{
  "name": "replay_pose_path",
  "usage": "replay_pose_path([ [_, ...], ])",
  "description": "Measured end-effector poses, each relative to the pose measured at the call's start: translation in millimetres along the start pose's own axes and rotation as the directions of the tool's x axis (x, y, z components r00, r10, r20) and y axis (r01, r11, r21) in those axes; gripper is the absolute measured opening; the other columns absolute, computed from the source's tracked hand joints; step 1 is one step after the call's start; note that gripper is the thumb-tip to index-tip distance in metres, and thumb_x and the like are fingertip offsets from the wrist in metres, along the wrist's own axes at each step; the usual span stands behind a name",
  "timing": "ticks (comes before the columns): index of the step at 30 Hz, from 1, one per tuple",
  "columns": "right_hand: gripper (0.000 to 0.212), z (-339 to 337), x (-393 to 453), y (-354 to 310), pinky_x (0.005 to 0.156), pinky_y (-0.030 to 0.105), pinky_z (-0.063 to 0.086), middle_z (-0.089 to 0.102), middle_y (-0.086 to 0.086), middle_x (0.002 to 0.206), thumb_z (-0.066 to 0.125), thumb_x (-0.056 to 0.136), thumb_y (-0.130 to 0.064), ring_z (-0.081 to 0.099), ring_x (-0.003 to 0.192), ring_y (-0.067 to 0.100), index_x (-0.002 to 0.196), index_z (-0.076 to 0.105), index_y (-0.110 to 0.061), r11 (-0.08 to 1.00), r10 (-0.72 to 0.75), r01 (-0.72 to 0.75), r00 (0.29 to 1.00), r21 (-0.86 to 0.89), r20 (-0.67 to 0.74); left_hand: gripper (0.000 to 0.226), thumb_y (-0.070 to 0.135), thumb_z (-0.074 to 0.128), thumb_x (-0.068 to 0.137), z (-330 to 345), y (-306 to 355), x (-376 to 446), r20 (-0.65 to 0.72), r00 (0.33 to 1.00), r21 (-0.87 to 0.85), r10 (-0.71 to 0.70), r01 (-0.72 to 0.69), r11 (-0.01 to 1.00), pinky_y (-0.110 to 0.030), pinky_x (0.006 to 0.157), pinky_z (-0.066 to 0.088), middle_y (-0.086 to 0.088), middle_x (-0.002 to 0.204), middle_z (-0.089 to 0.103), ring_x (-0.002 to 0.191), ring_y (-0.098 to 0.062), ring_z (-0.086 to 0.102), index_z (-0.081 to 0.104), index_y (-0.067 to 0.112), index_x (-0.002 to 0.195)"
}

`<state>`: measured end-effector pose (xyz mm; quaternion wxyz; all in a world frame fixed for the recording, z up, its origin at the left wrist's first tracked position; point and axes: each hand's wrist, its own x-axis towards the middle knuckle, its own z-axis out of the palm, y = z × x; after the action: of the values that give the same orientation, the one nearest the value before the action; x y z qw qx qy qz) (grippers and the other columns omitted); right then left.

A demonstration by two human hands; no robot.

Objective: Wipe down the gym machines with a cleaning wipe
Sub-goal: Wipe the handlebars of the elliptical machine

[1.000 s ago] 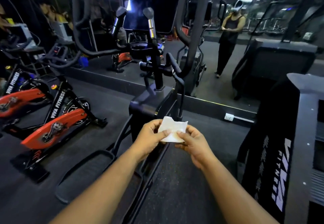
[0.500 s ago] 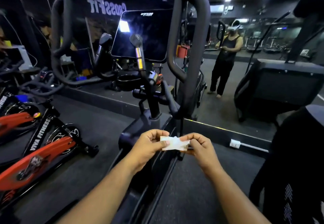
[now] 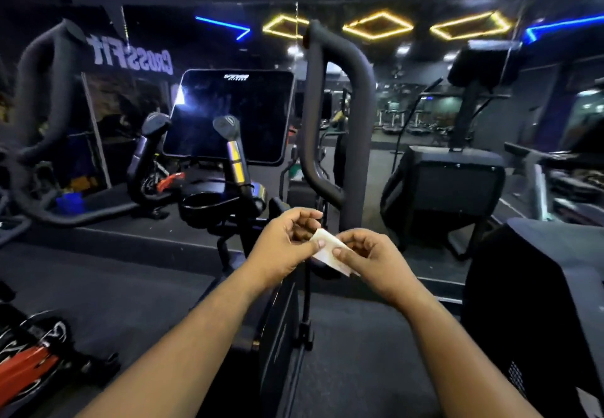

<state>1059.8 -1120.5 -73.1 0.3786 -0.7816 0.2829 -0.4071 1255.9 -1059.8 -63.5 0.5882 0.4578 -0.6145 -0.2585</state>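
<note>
While both forearms reach forward, left hand [image 3: 282, 244] and right hand [image 3: 369, 259] meet mid-air, each pinching white cleaning wipe [image 3: 328, 251] between thumb and curled fingers (wipe folded small, tilted down to right). Wipe held in front of black elliptical machine [image 3: 261, 303], below its dark console screen [image 3: 228, 116], just beside upright handle bar [image 3: 354, 143], touching none of them. Red spin bike [image 3: 29, 365] at lower left on floor

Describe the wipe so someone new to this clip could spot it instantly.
Start at the dark console screen of the machine ahead, then drop to the two hands below it. The wipe is the small white folded sheet pinched between the left hand and right hand, the only white thing there.
</note>
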Motion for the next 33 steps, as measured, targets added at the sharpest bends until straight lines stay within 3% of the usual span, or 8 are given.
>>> replay_pose_path([
  [7,0.033,-35.8,58.6,-54.1,0.085,0.031,0.057,0.074,-0.010,0.103,0.064,0.096,-0.010,0.069,0.096,0.004,0.121,0.064,-0.031,0.943,-0.311,0.237,0.879,-0.234,-0.362,0.025,0.019,0.076,0.087,-9.6,32.7,64.2,-0.114,0.950,0.217,0.291,-0.262,0.940,-0.028,0.088,0.055,0.002,0.107,0.068,0.095,-0.011,0.066,0.068,0.027,0.110],
  [13,0.052,-70.7,126.6,-84.9,0.089,0.035,0.058,0.057,0.003,0.146,0.051,0.102,-0.006,0.065,0.119,0.021,0.150,0.049,-0.026,0.659,-0.662,0.335,0.682,-0.673,-0.309,0.048,0.035,0.072,0.091,-7.4,46.8,112.7,-0.118,0.907,0.635,0.404,-0.244,0.733,-0.046,0.114,0.038,0.007,0.140,0.045,0.135,-0.018,0.041,0.057,0.028,0.136],
  [17,0.072,-78.8,166.4,-83.2,0.069,0.044,0.061,0.024,0.005,0.167,0.053,0.098,0.001,0.068,0.110,0.032,0.157,0.033,-0.034,0.511,-0.605,0.173,0.768,-0.842,-0.210,0.075,0.047,0.057,0.099,0.0,44.9,133.5,-0.114,0.948,0.781,0.295,-0.098,0.616,-0.049,0.126,0.016,0.002,0.170,0.002,0.157,-0.018,0.002,0.019,0.030,0.161],
  [20,0.062,-76.5,172.6,-71.0,0.099,0.050,0.053,0.014,0.001,0.169,0.049,0.104,-0.013,0.039,0.146,0.029,0.159,0.028,-0.031,0.511,-0.549,0.158,0.816,-0.845,-0.179,0.083,0.055,0.041,0.103,3.6,41.1,145.8,-0.062,0.978,0.870,0.199,-0.045,0.491,-0.052,0.127,-0.001,0.006,0.165,-0.031,0.153,-0.015,-0.025,-0.011,0.028,0.162],
  [22,0.060,-75.5,167.4,-61.6,0.120,0.055,0.030,0.007,-0.003,0.170,0.039,0.108,-0.023,0.009,0.157,0.022,0.162,0.015,-0.033,0.538,-0.512,0.151,0.840,-0.829,-0.179,0.085,0.058,0.036,0.103,5.1,38.7,152.0,-0.047,0.986,0.894,0.159,-0.029,0.447,-0.053,0.126,-0.007,0.008,0.159,-0.042,0.149,-0.013,-0.034,-0.021,0.027,0.159],
  [26,0.065,-75.6,156.5,-49.4,0.126,0.051,0.000,-0.020,-0.015,0.166,0.025,0.108,-0.048,-0.019,0.154,0.010,0.159,-0.015,-0.039,0.545,-0.413,0.142,0.903,-0.826,-0.117,0.089,0.059,0.033,0.103,-0.1,32.2,160.9,-0.049,0.982,0.908,0.181,-0.032,0.418,-0.052,0.125,-0.012,0.012,0.152,-0.051,0.145,-0.010,-0.040,-0.032,0.026,0.154],
  [31,0.057,-88.3,184.0,-68.0,0.126,0.054,0.012,-0.005,-0.008,0.170,0.025,0.109,-0.038,-0.012,0.156,0.013,0.162,0.004,-0.032,0.628,-0.477,0.198,0.862,-0.753,-0.172,0.087,0.045,0.041,0.106,-3.5,31.7,176.8,-0.048,0.955,0.811,0.291,-0.133,0.570,-0.047,0.124,-0.003,0.015,0.158,-0.043,0.154,-0.013,-0.021,-0.029,0.029,0.154],
  [33,0.056,-88.8,189.2,-75.0,0.126,0.054,0.012,-0.005,-0.005,0.170,0.025,0.109,-0.037,-0.012,0.156,0.016,0.162,0.013,-0.027,0.639,-0.503,0.194,0.838,-0.745,-0.213,0.084,0.041,0.039,0.108,-3.2,28.4,179.9,-0.057,0.944,0.848,0.326,-0.126,0.514,-0.049,0.125,-0.004,0.011,0.159,-0.042,0.154,-0.015,-0.022,-0.029,0.027,0.154],
])
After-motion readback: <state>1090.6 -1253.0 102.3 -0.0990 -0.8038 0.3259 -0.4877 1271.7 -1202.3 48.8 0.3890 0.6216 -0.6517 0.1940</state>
